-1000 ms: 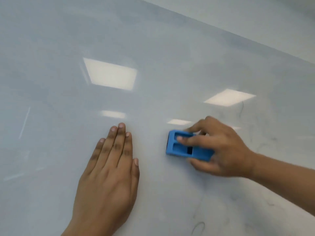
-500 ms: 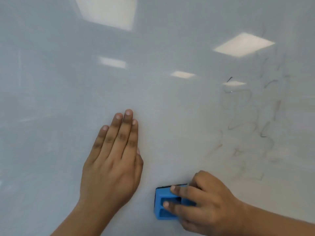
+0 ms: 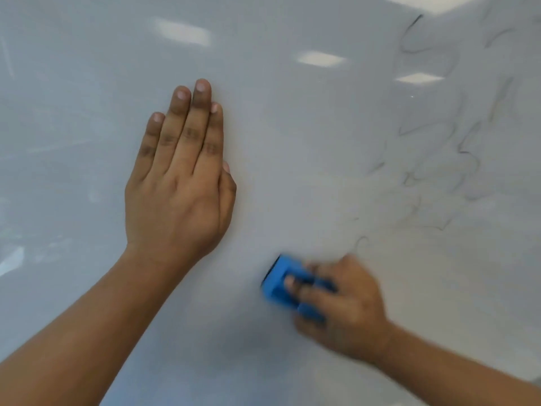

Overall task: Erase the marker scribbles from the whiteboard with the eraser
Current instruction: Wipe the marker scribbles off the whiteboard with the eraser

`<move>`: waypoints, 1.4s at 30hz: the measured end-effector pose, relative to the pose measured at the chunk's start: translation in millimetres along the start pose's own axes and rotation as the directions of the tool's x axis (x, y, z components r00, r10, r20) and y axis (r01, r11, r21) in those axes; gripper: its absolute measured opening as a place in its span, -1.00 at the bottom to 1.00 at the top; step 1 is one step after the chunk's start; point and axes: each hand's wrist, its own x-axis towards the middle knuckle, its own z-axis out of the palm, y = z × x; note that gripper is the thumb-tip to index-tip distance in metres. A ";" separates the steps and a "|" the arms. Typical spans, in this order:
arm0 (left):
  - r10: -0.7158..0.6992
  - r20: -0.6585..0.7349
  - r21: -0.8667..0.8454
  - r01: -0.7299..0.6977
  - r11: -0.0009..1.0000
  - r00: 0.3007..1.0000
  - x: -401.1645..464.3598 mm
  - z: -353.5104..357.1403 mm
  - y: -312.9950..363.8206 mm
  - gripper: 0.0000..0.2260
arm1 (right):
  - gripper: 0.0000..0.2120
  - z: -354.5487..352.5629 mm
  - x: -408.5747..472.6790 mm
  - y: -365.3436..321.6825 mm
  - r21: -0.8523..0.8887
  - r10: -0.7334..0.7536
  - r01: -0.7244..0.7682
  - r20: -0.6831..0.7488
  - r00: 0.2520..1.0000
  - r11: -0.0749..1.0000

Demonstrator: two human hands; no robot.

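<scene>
The glossy whiteboard [image 3: 292, 159] fills the whole view. Faint dark marker scribbles [image 3: 439, 136] spread over its upper right, thinning out toward the lower middle. My right hand [image 3: 345, 306] is blurred with motion and grips a blue block eraser [image 3: 281, 284], pressed against the board just below and left of the scribbles. My left hand [image 3: 181, 177] lies flat on the board to the left, fingers straight and together, holding nothing.
Ceiling-light reflections [image 3: 320, 58] gleam on the board's upper part. Pale smears and streaks [image 3: 11, 259] mark the far left side. No edge of the board or other object shows.
The view has shifted, so both hands sit differently in frame and more scribbles show at the upper right. My right hand with the eraser swept down the board and is now blurred, tilted.
</scene>
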 end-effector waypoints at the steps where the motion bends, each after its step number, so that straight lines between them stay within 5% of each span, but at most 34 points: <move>1: -0.002 -0.004 -0.004 0.002 1.000 1.000 -0.1 -0.1 -0.1 -0.53 | -0.73 6.3 -22.1 -10.7 0.004 -0.074 0.074 0.069 0.995 0.997; 5: -0.005 -0.014 -0.032 0.004 0.999 1.000 0.3 -0.5 0.9 -0.53 | -0.72 -4.9 -31.8 -2.0 -0.041 -0.174 0.182 0.139 0.975 0.983; 8: -0.005 -0.006 -0.028 0.005 1.000 1.000 0.3 -0.1 1.0 -0.52 | -0.66 -37.5 12.1 45.9 -0.154 0.068 -0.082 -0.096 0.993 0.985; 12: 0.002 -0.005 -0.039 -0.002 0.999 1.000 1.0 0.7 1.4 -0.52 | -0.65 -52.9 37.0 70.1 -0.125 0.345 -0.398 -0.312 0.885 0.909; 20: -0.031 0.081 -0.140 0.042 0.989 0.996 3.2 -3.5 1.5 -0.51 | -0.84 -13.3 -70.6 -4.9 -0.035 0.087 -0.084 0.100 0.991 0.996; 23: -0.067 0.102 -0.209 0.087 0.974 0.993 4.8 -7.4 13.9 -0.47 | -0.79 -36.1 -49.7 39.5 -0.064 0.159 -0.158 0.015 0.987 0.985; 25: -0.033 0.089 -0.239 0.054 0.970 0.995 5.2 -9.0 29.7 -0.46 | -0.73 -55.7 -23.2 79.7 -0.061 0.354 -0.370 -0.185 0.917 0.927; 27: 0.036 0.072 -0.259 -0.017 0.966 0.997 4.9 -7.3 48.1 -0.46 | -0.69 -71.9 -2.0 110.5 0.069 0.568 -0.587 -0.361 0.739 0.807; 30: 0.088 0.072 -0.283 -0.064 0.957 0.993 7.7 3.1 73.0 -0.47 | -0.67 -64.6 4.9 102.2 0.207 0.681 -0.668 -0.424 0.597 0.715; 32: 0.108 0.102 -0.291 -0.075 0.954 0.989 9.5 12.2 88.8 -0.48 | -0.67 -49.8 -11.3 72.3 0.195 0.630 -0.602 -0.323 0.706 0.774; 35: 0.143 0.130 -0.284 -0.101 0.954 0.981 7.1 23.2 103.3 -0.52 | -0.68 -37.7 -44.0 42.1 0.056 0.338 -0.335 -0.060 0.939 0.940; 37: 0.161 0.110 -0.261 -0.127 0.957 0.981 3.1 28.9 104.5 -0.54 | -0.69 -50.4 -50.4 65.7 0.024 0.300 -0.299 -0.025 0.954 0.954; 39: 0.191 0.087 -0.217 -0.169 0.961 0.978 -0.7 32.9 103.0 -0.54 | -0.69 -71.5 -50.0 108.5 0.033 0.490 -0.492 -0.173 0.855 0.870; 42: 0.197 0.071 -0.190 -0.180 0.965 0.978 -3.8 36.1 104.8 -0.54 | -0.68 -116.6 -47.0 187.9 0.187 0.783 -0.795 -0.403 0.474 0.578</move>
